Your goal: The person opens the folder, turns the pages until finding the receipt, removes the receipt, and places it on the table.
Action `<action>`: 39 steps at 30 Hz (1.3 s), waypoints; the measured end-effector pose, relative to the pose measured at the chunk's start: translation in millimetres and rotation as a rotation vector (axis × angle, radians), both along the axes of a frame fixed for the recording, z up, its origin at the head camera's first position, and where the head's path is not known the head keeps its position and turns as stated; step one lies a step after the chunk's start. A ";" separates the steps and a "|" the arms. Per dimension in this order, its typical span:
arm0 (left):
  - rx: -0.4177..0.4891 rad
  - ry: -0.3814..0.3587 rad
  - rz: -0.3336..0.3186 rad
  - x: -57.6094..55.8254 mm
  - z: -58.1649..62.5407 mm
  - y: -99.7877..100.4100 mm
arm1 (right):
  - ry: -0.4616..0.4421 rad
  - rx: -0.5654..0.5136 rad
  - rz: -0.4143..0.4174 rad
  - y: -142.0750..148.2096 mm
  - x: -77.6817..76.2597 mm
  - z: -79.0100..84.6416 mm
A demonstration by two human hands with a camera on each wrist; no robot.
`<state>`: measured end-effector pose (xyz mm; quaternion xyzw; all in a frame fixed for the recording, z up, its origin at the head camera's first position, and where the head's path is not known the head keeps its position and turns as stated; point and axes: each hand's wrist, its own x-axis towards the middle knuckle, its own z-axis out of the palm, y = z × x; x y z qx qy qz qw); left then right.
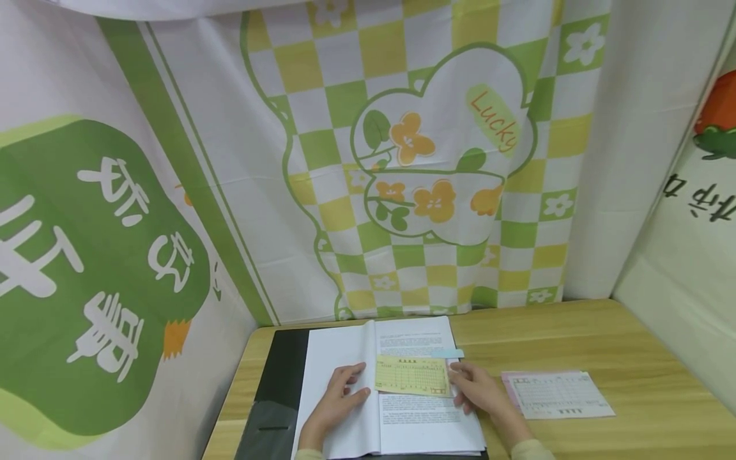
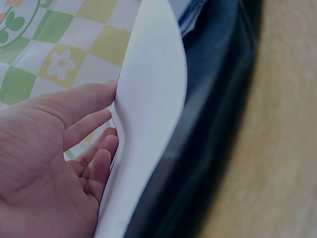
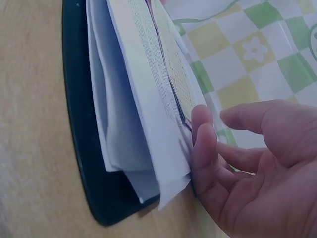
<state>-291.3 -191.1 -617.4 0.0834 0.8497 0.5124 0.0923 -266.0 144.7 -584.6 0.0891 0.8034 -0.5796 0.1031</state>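
- Pale cuffs [image 1: 529, 450] nearest me, one at each wrist, at the bottom edge of the view; both forearms reach over the near side of the table [image 1: 581, 338].
- Left hand [image 1: 339, 402]: thumb and fingers loosely bent and apart, nothing gripped. Rests at the left page [image 1: 322, 358], just left of the yellow slip; wrist view has its fingertips at a page edge that bows upward.
- Right hand [image 1: 483, 391]: fingers slack, thumb standing away from them, no pinch seen. Fingertips at the slip's right edge; whether they press on it, cannot tell.
- Yellow slip [image 1: 411, 375], a printed grid form, lies across the right page [image 1: 428, 428], between the hands. Hides a band of print; text shows above and below it.
- Light blue tab [image 1: 448, 353] at the slip's upper right corner, jutting past the page edge.
- Black folder [image 1: 278, 370] under the pages, bare along its left side, clear pocket [image 1: 267, 425] at its lower left.
- White form [image 1: 560, 396], pink along its left edge, flat on the wood to the right; the right wrist comes between it and the folder.
- Checkered curtain [image 1: 414, 275] hangs right behind the table, closing off the far side.
- Left wall: green panel [image 1: 52, 166] with white characters.
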 end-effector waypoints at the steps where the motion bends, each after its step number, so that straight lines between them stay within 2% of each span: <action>1: 0.000 0.001 -0.001 0.2 0.2 -0.1 | 0.008 0.007 0.005 -0.3 -0.6 -0.2; 7: -0.003 0.001 -0.005 0.5 1.4 -0.2 | 0.079 0.051 0.055 0.6 -11.8 -3.4; 14: -0.008 -0.002 -0.006 0.5 3.5 0.3 | 0.067 0.068 0.068 3.1 -23.7 -5.3; 26: -0.007 0.005 -0.008 0.4 3.2 -0.1 | 0.086 0.033 0.082 3.6 -25.5 -6.6; 33: -0.006 -0.007 -0.001 0.9 0.8 -1.1 | 0.139 0.019 0.107 4.2 -23.6 -8.8; 39: -0.008 0.006 -0.006 1.1 2.0 -0.5 | 0.149 0.077 0.091 3.5 -23.1 -9.1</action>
